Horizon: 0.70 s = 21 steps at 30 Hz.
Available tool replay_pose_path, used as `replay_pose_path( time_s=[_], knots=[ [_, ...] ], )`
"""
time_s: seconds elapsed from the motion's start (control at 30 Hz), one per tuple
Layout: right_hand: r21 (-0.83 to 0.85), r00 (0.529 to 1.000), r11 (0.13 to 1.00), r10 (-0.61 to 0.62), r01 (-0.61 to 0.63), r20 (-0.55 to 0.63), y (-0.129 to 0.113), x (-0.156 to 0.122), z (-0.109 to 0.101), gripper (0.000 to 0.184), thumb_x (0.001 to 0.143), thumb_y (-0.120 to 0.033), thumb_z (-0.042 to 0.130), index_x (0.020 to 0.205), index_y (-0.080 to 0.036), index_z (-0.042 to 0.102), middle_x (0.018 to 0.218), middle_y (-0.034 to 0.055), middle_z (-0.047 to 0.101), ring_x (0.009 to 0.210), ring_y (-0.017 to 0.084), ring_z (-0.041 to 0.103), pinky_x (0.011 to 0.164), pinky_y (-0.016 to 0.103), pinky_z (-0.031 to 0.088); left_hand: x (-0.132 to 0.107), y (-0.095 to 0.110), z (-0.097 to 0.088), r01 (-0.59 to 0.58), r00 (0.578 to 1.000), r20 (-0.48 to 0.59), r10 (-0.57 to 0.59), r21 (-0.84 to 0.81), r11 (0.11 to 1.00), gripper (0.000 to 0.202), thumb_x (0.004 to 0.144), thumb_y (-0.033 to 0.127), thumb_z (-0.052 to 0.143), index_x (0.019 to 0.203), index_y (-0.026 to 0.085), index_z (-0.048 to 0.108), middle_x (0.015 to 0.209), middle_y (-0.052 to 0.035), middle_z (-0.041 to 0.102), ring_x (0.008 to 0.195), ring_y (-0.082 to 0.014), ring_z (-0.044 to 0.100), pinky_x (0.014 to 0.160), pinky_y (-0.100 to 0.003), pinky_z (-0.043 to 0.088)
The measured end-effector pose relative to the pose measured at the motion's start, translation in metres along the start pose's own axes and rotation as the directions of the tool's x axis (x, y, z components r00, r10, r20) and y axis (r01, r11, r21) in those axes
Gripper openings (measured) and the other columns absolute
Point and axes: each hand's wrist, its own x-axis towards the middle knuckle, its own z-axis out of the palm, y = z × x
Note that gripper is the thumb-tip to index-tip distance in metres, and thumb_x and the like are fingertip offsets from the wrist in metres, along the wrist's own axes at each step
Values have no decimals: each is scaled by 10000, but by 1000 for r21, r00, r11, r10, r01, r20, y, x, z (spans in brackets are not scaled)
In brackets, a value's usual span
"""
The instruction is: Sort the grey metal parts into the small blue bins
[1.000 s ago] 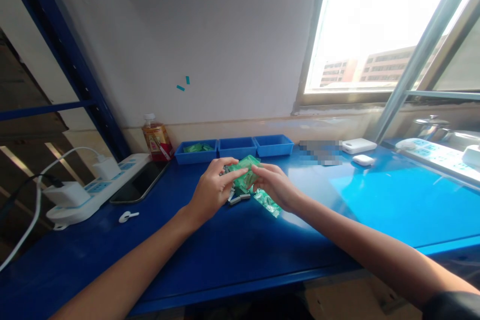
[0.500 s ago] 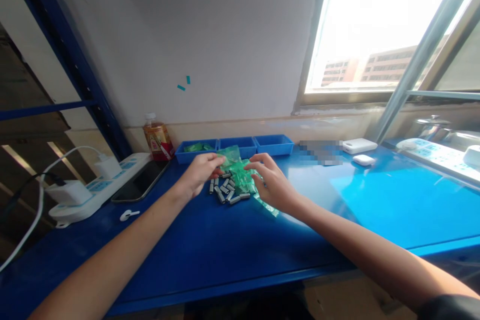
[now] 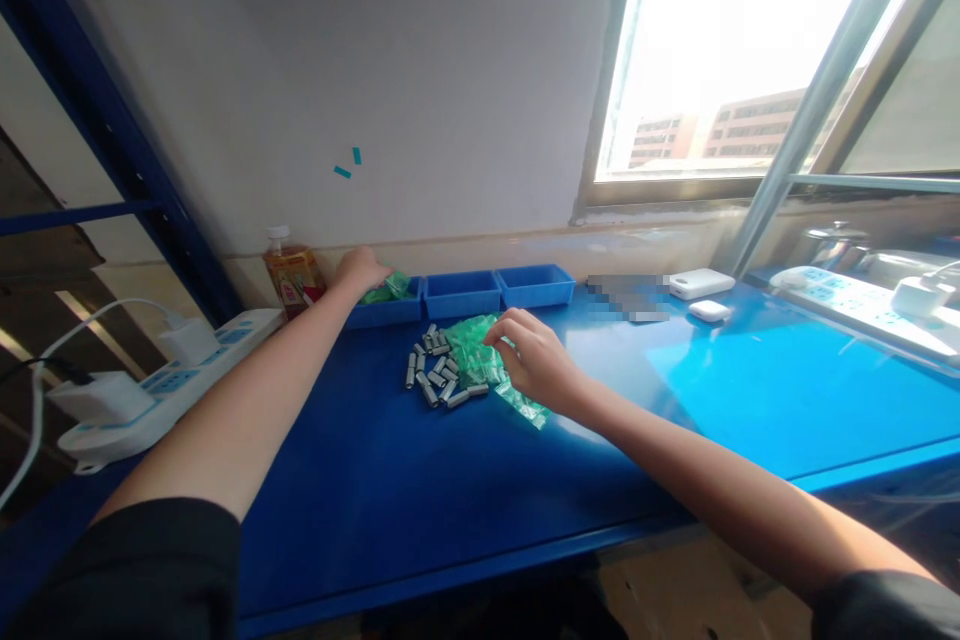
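Note:
My left hand [image 3: 363, 270] reaches over the left blue bin [image 3: 386, 313]. Its fingers are closed on a small green plastic bag [image 3: 398, 283], above other green bags in that bin. At the right edge of a heap of green plastic bags [image 3: 474, 348] on the tabletop is my right hand [image 3: 531, 352]. The fingers of that hand are curled with their tips close together, and what lies between them, if anything, is hidden. Several short metal cylinders [image 3: 439, 370] lie loose just left of the heap. One green bag [image 3: 523, 407] lies flat at the heap's near right side.
Two more blue bins, a middle one [image 3: 461, 295] and a right one [image 3: 537, 286], continue the row along the wall. A drink bottle [image 3: 292, 270] and a power strip [image 3: 180, 375] stand left. White cases [image 3: 701, 284] and another power strip [image 3: 847, 298] are right, on the blue table [image 3: 420, 510].
My left hand has moved left and away from the heap to the left bin, carrying a green bag. My right hand stays by the heap, its fingers curled closer together.

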Motion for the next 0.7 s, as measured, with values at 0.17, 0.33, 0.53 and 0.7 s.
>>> replay_pose_path(
  time_s=[0.17,0.33,0.53,0.7],
  knots=[
    [-45,989,988,145,-146,-27,15,1,-2,212,761,-17,397,734,-184,526,808,46,540,744,166,517,681,273,412,-20,22,22,-6,997,-68,21,215,977,348,871,320,568,1132,88,570,1200,-132,543,1094,-283,525,919,-473,444],
    [-161,965,962,240,-222,104,21,-1,-2,134,826,-114,477,928,-162,549,911,74,591,892,210,514,781,314,401,-81,62,50,-293,956,51,289,193,936,237,865,342,513,945,169,654,959,-70,630,976,-228,570,905,-353,438],
    [-260,893,937,313,-234,322,7,-4,1,417,809,-362,630,1152,-159,507,993,94,623,947,256,490,790,342,376,-147,79,62,-413,886,275,372,109,904,352,823,426,548,1059,177,628,1026,-81,659,970,-248,581,862,-371,457],
    [-277,881,920,357,-276,309,3,-7,8,500,795,-308,649,1229,-151,457,1026,114,612,978,267,485,813,364,372,-156,75,65,-349,912,258,320,75,934,410,800,402,585,1138,171,599,1122,-107,636,1051,-281,554,921,-416,432]
  ],
)
